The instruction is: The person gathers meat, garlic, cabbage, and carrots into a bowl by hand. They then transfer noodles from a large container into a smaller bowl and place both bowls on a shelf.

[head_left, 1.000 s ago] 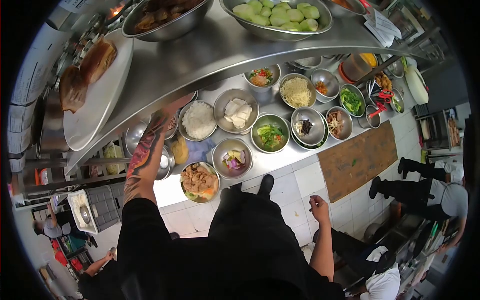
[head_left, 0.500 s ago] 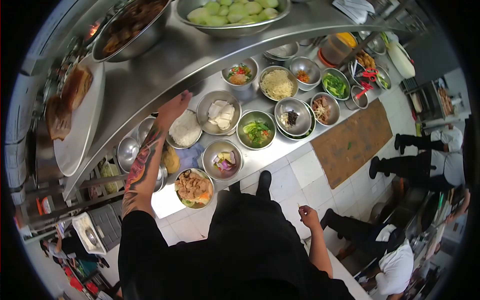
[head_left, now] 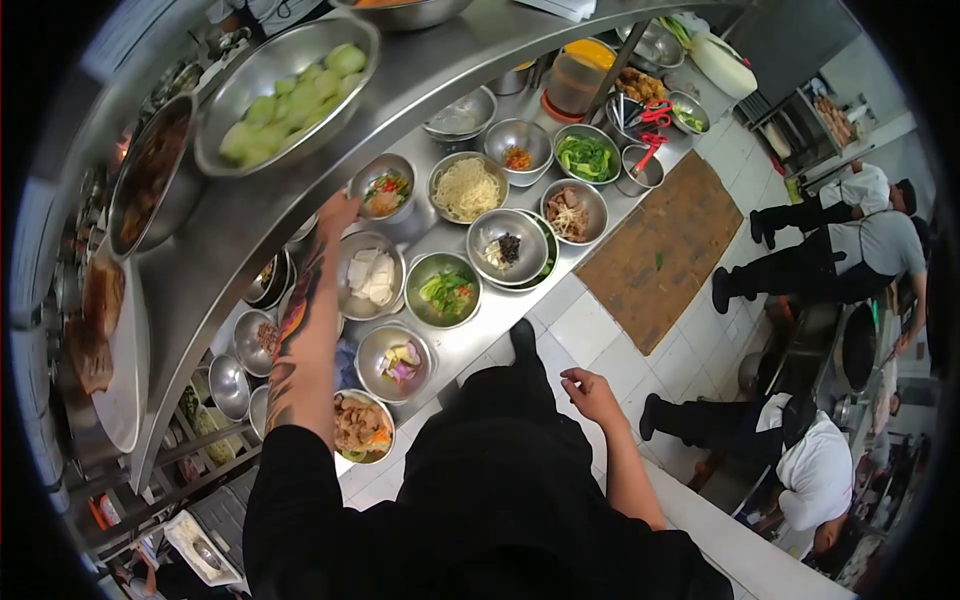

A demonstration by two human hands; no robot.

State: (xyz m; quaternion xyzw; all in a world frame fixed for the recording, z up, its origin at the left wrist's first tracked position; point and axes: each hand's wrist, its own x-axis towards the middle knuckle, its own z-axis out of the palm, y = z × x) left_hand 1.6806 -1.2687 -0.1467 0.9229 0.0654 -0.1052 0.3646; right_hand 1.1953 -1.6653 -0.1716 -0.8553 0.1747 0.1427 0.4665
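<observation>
My left hand (head_left: 338, 214) is at the left rim of a steel bowl of chopped peppers (head_left: 386, 192); whether its fingers grip the rim cannot be made out. Below that forearm's hand end, a bowl of white chunks (head_left: 373, 275) stands beside a bowl of chopped greens (head_left: 447, 292). A bowl with purple and yellow pieces (head_left: 400, 363) is nearer my body, next to a bowl of sliced meat (head_left: 361, 428). Over the floor to the right, my right hand (head_left: 592, 394) is open, fingers loosely bent and apart, holding nothing.
The steel shelf (head_left: 400, 100) curves above the counter, bearing a bowl of green pieces (head_left: 290, 105). Bowls of noodles (head_left: 467, 188) and leafy greens (head_left: 588, 158) stand farther right. A brown mat (head_left: 665, 250) lies beyond the counter edge. Several people in white tops (head_left: 815, 470) stand at right.
The view has shifted, so the bowls appear farther left. My left hand has come to the pepper bowl's rim. My right hand's fingers, pinched together before, have spread.
</observation>
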